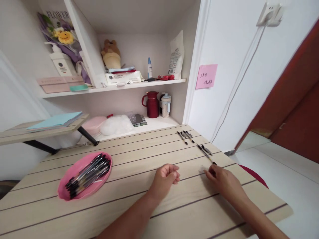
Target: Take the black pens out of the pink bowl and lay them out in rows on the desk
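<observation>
near the center of the frame, the left hand (pixel 163 181) was half curled, thumb close to the fingers; no object showed in it, though the palm was turned too far to tell whether it was empty. right of center, the right hand (pixel 221 177) was low over the striped table (pixel 119 205), thumb and fingertips drawn together beside a faint clear piece (pixel 203 168); whether they gripped it could not be told. just above those knuckles lay a long pen (pixel 206 154), slanted, with a shorter dark piece (pixel 207 150) beside it, perhaps set there for easy reach. farther up were more slim pieces (pixel 185 136) in a loose group, seemingly kept apart. at lower left, a pink tray (pixel 74 169) held a heap of pens (pixel 89 176), its raised rim probably stopping them from rolling.
</observation>
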`<action>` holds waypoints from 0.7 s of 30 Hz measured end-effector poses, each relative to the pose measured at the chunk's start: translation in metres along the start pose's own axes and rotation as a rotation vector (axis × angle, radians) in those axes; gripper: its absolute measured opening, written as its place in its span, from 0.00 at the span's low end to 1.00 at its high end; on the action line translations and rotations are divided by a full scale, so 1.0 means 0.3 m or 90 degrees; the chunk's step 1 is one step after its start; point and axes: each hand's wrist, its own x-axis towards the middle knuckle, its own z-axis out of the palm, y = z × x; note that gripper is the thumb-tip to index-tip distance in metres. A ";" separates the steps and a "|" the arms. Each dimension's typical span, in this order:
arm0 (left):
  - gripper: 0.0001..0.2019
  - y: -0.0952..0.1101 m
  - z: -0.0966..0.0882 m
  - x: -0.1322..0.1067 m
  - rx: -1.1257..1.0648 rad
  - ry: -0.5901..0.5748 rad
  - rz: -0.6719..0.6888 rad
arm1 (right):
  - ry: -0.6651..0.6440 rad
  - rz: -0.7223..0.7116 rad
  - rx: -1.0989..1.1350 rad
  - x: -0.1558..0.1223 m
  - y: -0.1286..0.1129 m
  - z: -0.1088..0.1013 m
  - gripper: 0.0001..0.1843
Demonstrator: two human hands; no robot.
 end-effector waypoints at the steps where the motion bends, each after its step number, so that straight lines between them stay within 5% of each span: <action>1: 0.11 0.028 -0.034 -0.004 0.033 0.007 0.024 | -0.008 -0.009 0.010 -0.020 -0.010 0.006 0.14; 4: 0.12 0.130 -0.200 -0.030 0.196 0.087 0.115 | -0.029 -0.029 0.031 -0.077 -0.030 0.019 0.15; 7: 0.17 0.234 -0.424 -0.080 0.501 0.227 0.135 | -0.038 -0.027 0.042 -0.133 -0.040 0.024 0.15; 12: 0.16 0.298 -0.711 -0.185 0.984 0.333 -0.063 | -0.017 -0.019 0.026 -0.195 -0.052 0.039 0.16; 15: 0.15 0.262 -0.771 -0.226 1.066 0.318 -0.156 | -0.002 -0.028 0.010 -0.205 -0.053 0.054 0.15; 21: 0.11 0.229 -0.768 -0.247 1.110 0.352 -0.147 | 0.000 -0.030 -0.005 -0.205 -0.051 0.063 0.15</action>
